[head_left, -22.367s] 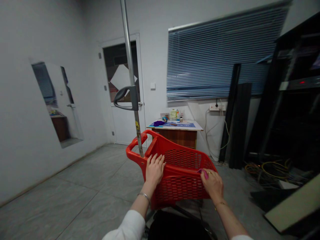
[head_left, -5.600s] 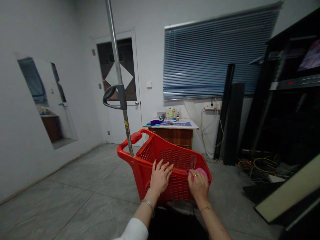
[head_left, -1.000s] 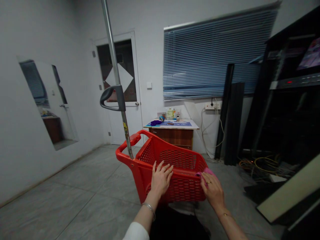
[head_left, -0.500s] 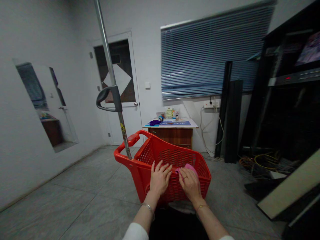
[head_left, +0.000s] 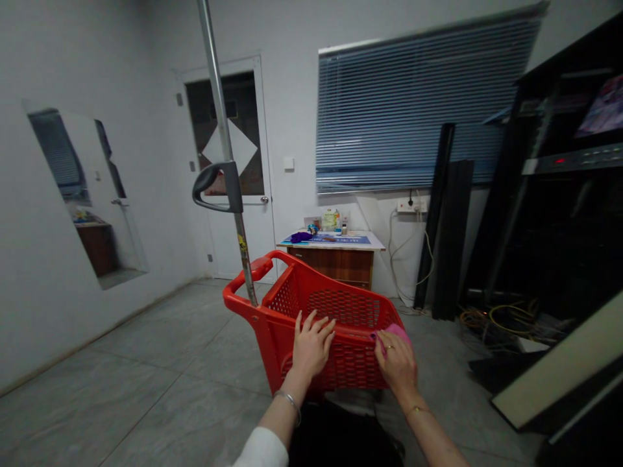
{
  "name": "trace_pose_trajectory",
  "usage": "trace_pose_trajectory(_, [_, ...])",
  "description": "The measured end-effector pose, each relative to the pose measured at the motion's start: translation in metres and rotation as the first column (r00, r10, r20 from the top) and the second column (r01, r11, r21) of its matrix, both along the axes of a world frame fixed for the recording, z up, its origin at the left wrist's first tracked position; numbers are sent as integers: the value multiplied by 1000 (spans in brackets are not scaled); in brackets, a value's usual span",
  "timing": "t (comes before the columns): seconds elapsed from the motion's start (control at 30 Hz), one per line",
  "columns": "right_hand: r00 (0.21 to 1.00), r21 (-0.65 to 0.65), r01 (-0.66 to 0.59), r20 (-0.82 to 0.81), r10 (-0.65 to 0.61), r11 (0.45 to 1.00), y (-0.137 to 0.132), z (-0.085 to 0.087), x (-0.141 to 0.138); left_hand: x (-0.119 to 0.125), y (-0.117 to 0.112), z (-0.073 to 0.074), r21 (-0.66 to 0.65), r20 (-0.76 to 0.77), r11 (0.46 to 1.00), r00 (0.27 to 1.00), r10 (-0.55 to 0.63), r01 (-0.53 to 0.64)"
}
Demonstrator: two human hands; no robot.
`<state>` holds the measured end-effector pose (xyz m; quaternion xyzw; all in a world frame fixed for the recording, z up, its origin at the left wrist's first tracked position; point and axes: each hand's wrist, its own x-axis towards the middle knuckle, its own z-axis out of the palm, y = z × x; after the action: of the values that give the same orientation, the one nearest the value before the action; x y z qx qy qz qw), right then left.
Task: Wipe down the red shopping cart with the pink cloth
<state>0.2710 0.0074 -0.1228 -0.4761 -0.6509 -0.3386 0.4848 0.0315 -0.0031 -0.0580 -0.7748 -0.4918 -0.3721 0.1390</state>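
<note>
A red plastic shopping cart basket stands tilted in front of me on a grey tiled floor. A metal pole with a grey handle rises from its left rear corner. My left hand lies flat on the near rim, fingers spread over the red mesh wall. My right hand presses a pink cloth against the rim near the basket's right corner, fingers closed over it.
A wooden desk with small items stands against the far wall under blue blinds. A white door is at the back left. Black panels, a dark rack and loose cables fill the right side.
In the last half second my right hand slid the pink cloth along the rim from the middle toward the right corner. My left hand stayed on the rim.
</note>
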Motion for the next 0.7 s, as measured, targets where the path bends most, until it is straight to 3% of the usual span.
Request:
trace_pose_trajectory(0.13, [997, 10, -76, 22, 75, 997, 4, 12, -56, -2, 0, 1, -5, -10, 1000, 1000, -8, 8])
trace_pose_trajectory(0.23, [993, 1, -109, 44, 109, 994, 4, 15, -63, -3, -1, 1, -7, -19, 1000, 1000, -16, 16])
trace_pose_trajectory(0.37, [986, -37, -137, 88, 139, 990, 1, 10, -25, -3, -2, 2, 0, -33, 1000, 999, -9, 9])
trace_pose_trajectory(0.53, [997, -44, -47, 52, 49, 998, -3, -5, 41, -2, 1, -1, 32, -36, 999, 999, 18, -17])
trace_pose_trajectory(0.63, [999, -50, -2, 40, 4, 999, -3, -11, 50, -1, 2, -2, 44, -31, 999, 999, 22, -21])
trace_pose_trajectory(0.7, [1000, -35, 20, 18, -19, 999, -3, -9, 35, 0, 3, -2, 40, -19, 999, 1000, 13, -12])
